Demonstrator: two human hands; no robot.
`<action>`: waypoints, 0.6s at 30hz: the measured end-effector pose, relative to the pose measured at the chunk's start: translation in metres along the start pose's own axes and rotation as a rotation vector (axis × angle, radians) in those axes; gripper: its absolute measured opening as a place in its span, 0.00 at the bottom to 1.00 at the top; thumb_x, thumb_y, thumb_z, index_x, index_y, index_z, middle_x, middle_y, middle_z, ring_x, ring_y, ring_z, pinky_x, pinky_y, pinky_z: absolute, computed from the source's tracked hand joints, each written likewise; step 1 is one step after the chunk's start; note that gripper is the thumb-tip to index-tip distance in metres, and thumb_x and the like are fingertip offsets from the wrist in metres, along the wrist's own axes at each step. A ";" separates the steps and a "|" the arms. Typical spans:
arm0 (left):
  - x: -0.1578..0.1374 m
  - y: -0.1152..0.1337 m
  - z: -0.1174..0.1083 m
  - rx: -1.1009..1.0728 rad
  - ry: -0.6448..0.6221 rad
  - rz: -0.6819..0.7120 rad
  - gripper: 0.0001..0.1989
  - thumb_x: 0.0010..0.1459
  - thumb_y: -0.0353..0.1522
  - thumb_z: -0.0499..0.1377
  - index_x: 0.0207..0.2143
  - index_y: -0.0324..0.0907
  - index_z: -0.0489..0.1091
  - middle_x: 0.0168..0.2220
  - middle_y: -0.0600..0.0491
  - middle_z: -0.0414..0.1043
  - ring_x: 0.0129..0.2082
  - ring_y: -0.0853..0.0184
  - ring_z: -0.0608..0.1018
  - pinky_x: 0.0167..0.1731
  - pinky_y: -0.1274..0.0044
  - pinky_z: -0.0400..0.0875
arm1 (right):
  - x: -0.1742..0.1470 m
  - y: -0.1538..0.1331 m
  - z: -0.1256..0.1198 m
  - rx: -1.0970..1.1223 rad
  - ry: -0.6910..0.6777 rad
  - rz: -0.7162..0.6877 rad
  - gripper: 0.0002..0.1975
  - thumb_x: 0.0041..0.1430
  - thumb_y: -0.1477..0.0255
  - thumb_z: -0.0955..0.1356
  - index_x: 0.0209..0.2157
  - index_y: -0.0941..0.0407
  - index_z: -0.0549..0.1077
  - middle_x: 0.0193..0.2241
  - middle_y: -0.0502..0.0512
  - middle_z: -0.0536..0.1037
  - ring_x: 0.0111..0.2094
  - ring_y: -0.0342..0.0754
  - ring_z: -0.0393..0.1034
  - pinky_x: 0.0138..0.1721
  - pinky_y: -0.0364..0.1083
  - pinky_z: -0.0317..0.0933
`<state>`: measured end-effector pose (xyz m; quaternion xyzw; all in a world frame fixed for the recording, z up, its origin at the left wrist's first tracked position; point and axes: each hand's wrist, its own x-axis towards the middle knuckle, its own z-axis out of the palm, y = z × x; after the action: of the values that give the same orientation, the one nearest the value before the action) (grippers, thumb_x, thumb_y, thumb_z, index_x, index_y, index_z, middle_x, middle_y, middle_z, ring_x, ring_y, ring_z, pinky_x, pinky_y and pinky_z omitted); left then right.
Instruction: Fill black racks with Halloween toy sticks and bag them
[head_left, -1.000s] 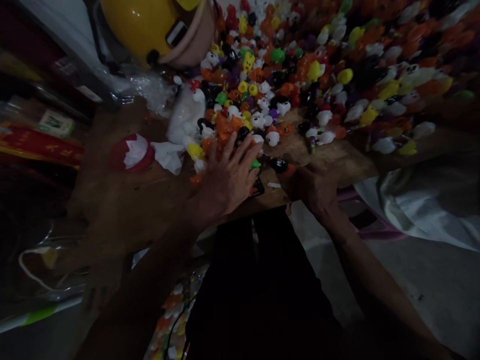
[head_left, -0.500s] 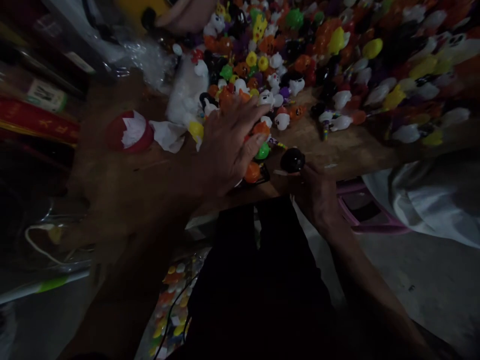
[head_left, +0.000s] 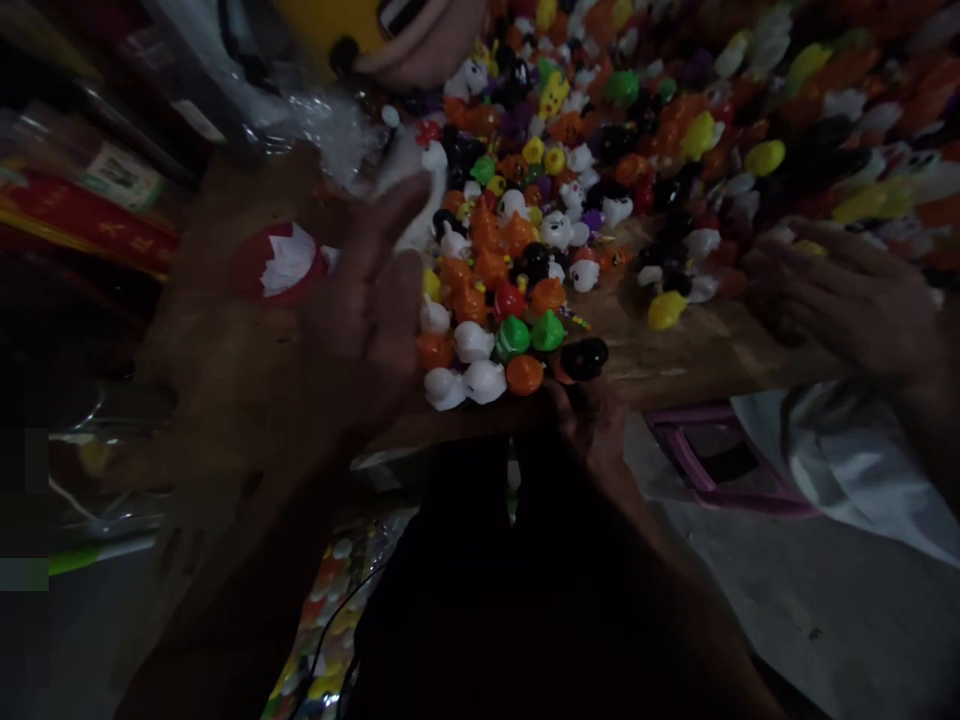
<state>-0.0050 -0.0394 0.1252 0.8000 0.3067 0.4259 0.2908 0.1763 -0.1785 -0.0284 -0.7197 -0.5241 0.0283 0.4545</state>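
Note:
My left hand (head_left: 367,310) is raised over the table to the left of a cluster of small plastic toy figures, its fingers apart and nothing in it. At the table's front edge, my right hand (head_left: 596,415) pinches a shiny black toy figure (head_left: 586,357); its fingertips are partly hidden. An orange pumpkin-like toy (head_left: 524,375) lies just left of that hand. In the cluster between my hands are white toys (head_left: 484,381), green toys (head_left: 513,337), a red toy (head_left: 509,300) and orange toys (head_left: 491,235), packed close together.
A large heap of mixed toys (head_left: 622,90) covers the back and right. Another person's hand (head_left: 855,285) reaches into it. Left stands a red bowl (head_left: 251,265) with white paper (head_left: 289,262). Clear plastic (head_left: 330,130) lies behind. A pink stool (head_left: 690,455) is below the table edge.
My left hand has lifted off the toys and drawn left, uncovering the cluster. My right hand and the black toy have come slightly closer to the cluster. Another person's hand has appeared at right.

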 end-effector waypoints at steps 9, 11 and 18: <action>-0.074 -0.062 0.005 -0.392 0.328 -0.414 0.22 0.70 0.52 0.53 0.54 0.49 0.74 0.56 0.49 0.78 0.60 0.56 0.78 0.66 0.56 0.70 | -0.007 0.016 0.009 -0.165 -0.016 -0.049 0.13 0.65 0.66 0.63 0.42 0.55 0.77 0.38 0.67 0.82 0.38 0.59 0.79 0.38 0.57 0.75; -0.093 -0.064 0.024 -0.358 0.295 -0.478 0.25 0.70 0.52 0.53 0.58 0.46 0.72 0.60 0.45 0.76 0.62 0.55 0.77 0.63 0.60 0.72 | -0.007 0.018 0.009 -0.139 -0.069 -0.013 0.13 0.64 0.65 0.64 0.40 0.54 0.78 0.36 0.66 0.82 0.37 0.60 0.78 0.37 0.58 0.75; -0.086 -0.076 0.050 -0.325 0.262 -0.540 0.35 0.68 0.58 0.48 0.63 0.44 0.67 0.66 0.41 0.69 0.66 0.55 0.72 0.66 0.63 0.68 | 0.003 0.011 -0.016 -0.042 -0.159 0.030 0.15 0.65 0.61 0.64 0.44 0.52 0.78 0.39 0.63 0.84 0.40 0.61 0.80 0.41 0.59 0.77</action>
<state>-0.0196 -0.0642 0.0029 0.5717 0.4702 0.4760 0.4749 0.1938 -0.1862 -0.0251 -0.7323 -0.5482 0.0810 0.3957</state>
